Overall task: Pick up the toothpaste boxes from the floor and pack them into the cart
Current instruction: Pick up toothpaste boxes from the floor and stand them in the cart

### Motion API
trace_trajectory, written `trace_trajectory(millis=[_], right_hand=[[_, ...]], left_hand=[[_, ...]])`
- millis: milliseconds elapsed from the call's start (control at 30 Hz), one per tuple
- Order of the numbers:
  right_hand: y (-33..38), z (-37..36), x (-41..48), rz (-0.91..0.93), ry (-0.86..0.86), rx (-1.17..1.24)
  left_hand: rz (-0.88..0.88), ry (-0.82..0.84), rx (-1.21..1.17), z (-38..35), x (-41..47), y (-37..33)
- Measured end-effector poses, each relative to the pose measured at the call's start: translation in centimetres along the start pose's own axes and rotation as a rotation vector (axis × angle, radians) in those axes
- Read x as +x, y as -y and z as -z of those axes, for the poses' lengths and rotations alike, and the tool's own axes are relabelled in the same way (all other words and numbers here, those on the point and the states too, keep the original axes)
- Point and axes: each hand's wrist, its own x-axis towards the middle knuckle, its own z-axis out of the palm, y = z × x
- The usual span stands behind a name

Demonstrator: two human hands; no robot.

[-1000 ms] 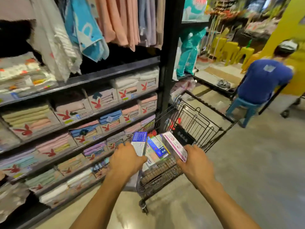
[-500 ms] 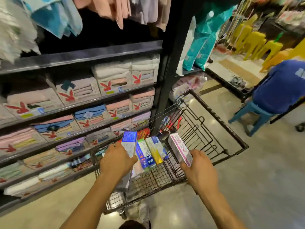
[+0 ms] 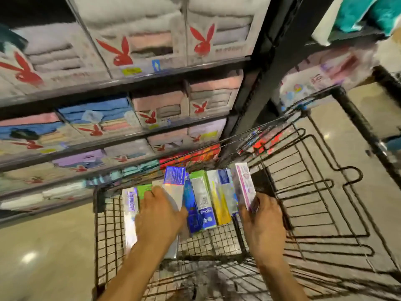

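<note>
A black wire cart (image 3: 325, 213) stands in front of me, seen from above. Over its near left part I hold a row of several toothpaste boxes between both hands. My left hand (image 3: 159, 216) grips the left end, over a blue-and-silver box (image 3: 174, 185). My right hand (image 3: 263, 220) grips the right end, on a white-and-pink box (image 3: 244, 184). Between them sit blue (image 3: 193, 211), green-topped silver (image 3: 200, 192) and yellow (image 3: 219, 198) boxes. A silver box (image 3: 130, 211) and a green one (image 3: 143, 189) lie left of my left hand.
Dark shelves (image 3: 130, 83) with boxed towels run along the left, close behind the cart. A black shelf post (image 3: 267, 61) rises behind the cart's far left corner. Shiny beige floor (image 3: 43, 257) lies to the left and the right.
My view has tilted down and closer over the cart. Both hands with the row of boxes have moved lower into the cart's near left part. The seated person has left the view.
</note>
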Motion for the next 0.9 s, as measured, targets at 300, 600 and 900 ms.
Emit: trace_trajectory(millis=[300,600,900], right_hand=[[-6.9,-13.1,7.6,-0.115,0.029,-0.151],[-9.8,-20.3,10.7,-0.136,0.083,-0.203],[-9.4,-22.3,11.7,-0.108,0.121,-0.063]], left_hand=[[0.129,0.011,-0.009,-14.3,4.9,0.8],[0.186,-0.116,-0.121,-19.1,7.7,-0.1],[0.233,-0.159,-0.108,-19.7,7.6,0.0]])
